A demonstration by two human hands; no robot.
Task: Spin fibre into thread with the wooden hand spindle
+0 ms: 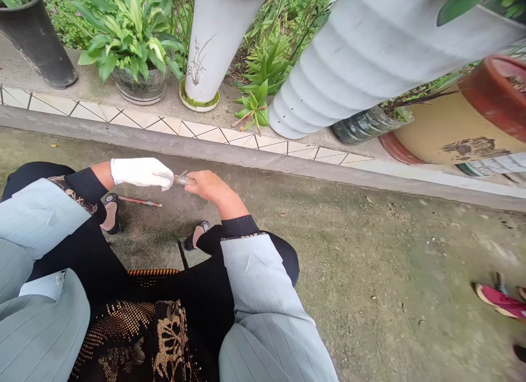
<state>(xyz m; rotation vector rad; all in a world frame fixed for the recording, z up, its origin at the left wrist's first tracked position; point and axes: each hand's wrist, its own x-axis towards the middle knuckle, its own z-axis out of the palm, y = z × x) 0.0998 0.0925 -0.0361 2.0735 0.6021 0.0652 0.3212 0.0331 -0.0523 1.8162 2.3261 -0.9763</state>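
My left hand (pixel 142 172) wears a white glove and is closed around one end of a short brownish stick-like piece (pixel 183 180). My bare right hand (pixel 209 186) grips the other end of that same piece, fingers curled. Both hands meet in front of my knees, above the concrete ground. A thin reddish rod (pixel 139 201) lies on the ground just below my left hand, beside my left shoe (pixel 112 212). What exactly the held piece is I cannot make out.
A tiled kerb (pixel 213 134) runs across behind the hands. On it stand a black pot (pixel 36 42), a leafy plant in a glass bowl (pixel 137 86), a tall white vase (pixel 213 42), a ribbed white pot (pixel 361 58) and a tan-red pot (pixel 464 124). Another person's pink shoe (pixel 499 301) shows far right.
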